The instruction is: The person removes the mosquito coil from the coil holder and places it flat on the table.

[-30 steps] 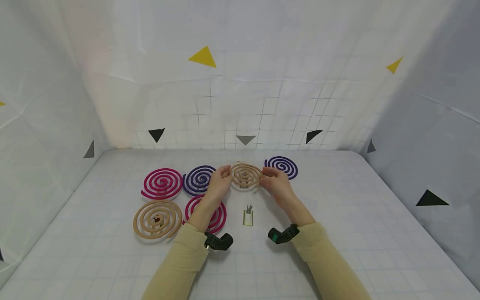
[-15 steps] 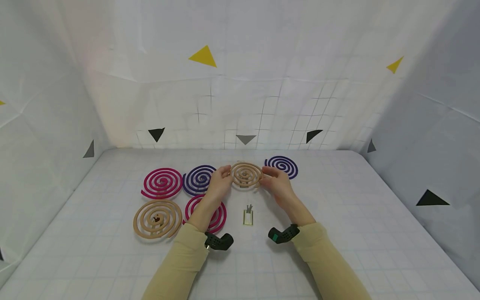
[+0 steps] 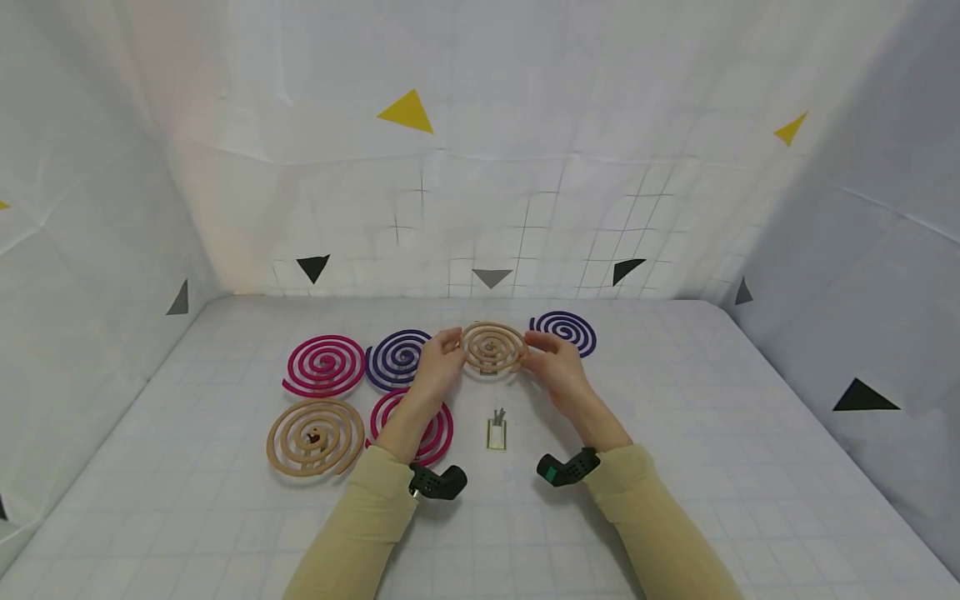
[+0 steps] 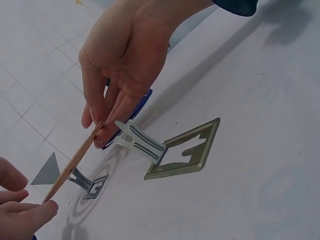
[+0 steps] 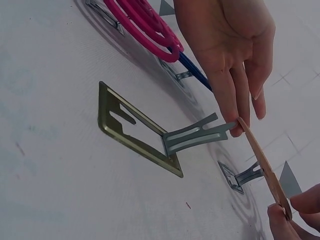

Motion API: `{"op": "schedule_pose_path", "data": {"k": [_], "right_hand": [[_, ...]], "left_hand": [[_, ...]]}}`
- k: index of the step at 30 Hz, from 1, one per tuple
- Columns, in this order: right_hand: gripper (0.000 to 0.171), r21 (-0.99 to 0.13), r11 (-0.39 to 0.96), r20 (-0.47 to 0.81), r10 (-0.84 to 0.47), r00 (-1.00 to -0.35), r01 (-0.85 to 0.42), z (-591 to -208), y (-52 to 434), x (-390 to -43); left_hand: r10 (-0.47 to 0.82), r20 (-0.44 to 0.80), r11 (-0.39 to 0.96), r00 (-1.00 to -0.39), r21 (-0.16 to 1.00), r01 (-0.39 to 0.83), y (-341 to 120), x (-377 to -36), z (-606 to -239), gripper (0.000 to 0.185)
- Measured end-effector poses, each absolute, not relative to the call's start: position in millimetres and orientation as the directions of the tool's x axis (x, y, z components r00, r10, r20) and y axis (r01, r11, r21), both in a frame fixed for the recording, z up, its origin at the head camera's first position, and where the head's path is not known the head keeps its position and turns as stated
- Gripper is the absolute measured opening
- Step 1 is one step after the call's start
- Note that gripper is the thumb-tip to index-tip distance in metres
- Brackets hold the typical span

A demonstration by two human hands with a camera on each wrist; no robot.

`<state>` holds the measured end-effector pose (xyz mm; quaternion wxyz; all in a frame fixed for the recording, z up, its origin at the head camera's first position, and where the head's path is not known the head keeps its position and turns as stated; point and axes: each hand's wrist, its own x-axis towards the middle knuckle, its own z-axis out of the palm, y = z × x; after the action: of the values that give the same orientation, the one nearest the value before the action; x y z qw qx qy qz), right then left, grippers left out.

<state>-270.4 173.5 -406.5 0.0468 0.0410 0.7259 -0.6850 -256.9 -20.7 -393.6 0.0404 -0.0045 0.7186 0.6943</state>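
A tan spiral coil (image 3: 492,347) is held flat a little above the table between both hands. My left hand (image 3: 450,343) pinches its left rim and my right hand (image 3: 534,346) pinches its right rim. In the left wrist view the coil (image 4: 75,160) shows edge-on, tilted, with a small metal stand (image 4: 88,183) on the table below it. The right wrist view shows the same coil (image 5: 262,165) over that stand (image 5: 242,177). A second metal stand (image 3: 496,433) with a raised prong lies nearer me, between my forearms.
Other coils lie on the gridded table (image 3: 675,433): pink (image 3: 324,366), purple (image 3: 396,358), tan (image 3: 315,436), a pink one (image 3: 433,433) partly under my left forearm, and purple (image 3: 564,332) at the right. White walls close in the back and sides.
The hands and the tan coil have drifted very slightly upward; both pinches are unchanged.
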Motion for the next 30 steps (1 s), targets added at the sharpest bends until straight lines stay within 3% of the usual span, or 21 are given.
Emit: {"op": "schedule_pose_path", "data": {"k": [30], "right_hand": [[0.048,-0.996,0.023,-0.082,0.016,-0.996,0.083,-398.6,177.7,-270.7]], "left_hand": [[0.011,-0.011,-0.066,-1.000,0.998,-0.012,-16.9,-257.4,-385.3,0.047]]}}
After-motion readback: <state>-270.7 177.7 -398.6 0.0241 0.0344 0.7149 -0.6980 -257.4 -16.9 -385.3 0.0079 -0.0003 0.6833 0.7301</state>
